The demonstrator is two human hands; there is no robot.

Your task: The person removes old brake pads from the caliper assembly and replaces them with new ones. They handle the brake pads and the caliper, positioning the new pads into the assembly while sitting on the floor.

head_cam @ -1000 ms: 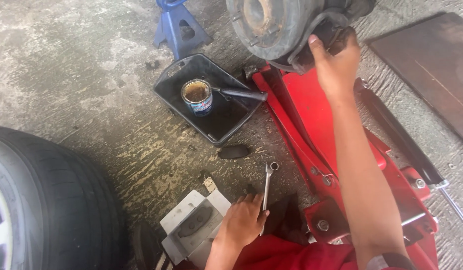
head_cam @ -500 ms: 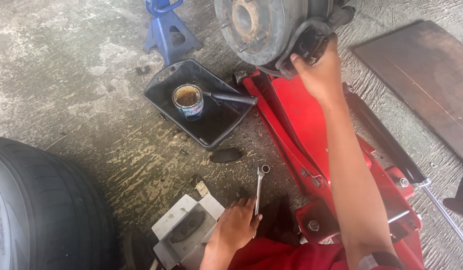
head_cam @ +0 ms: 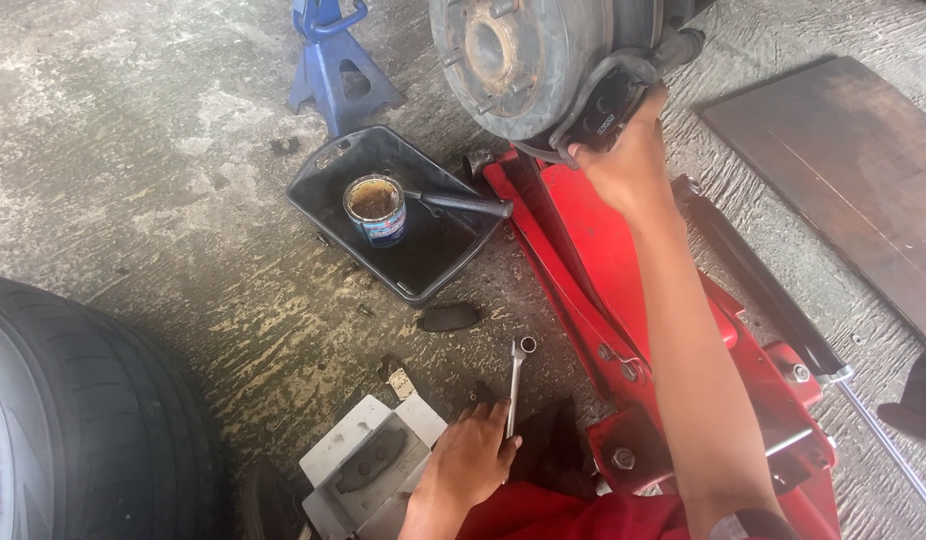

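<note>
Since the earlier frames the right hand [head_cam: 623, 160] has stayed up on the black brake caliper [head_cam: 608, 100] while the view has drifted, and the left hand [head_cam: 473, 460] keeps its place on the wrench [head_cam: 518, 385].

Largest first: a black tyre [head_cam: 73, 420] fills the lower left on the concrete floor [head_cam: 133, 200]; a red floor jack [head_cam: 623, 300] runs under the metal brake disc [head_cam: 523, 60] at top centre; a dark board [head_cam: 843, 170] lies at right; a blue jack stand [head_cam: 333, 60] stands upper left. A black tray [head_cam: 433, 260] just left of the jack holds an open tin [head_cam: 375, 210] and a black-handled tool [head_cam: 463, 203]. An open white box [head_cam: 368, 465] with a brake pad sits touching the left hand. The right hand is clenched around the caliper at the disc's edge; the left hand's fingers rest closed over the wrench's handle end, its ring end lying on the floor near the jack.
</note>
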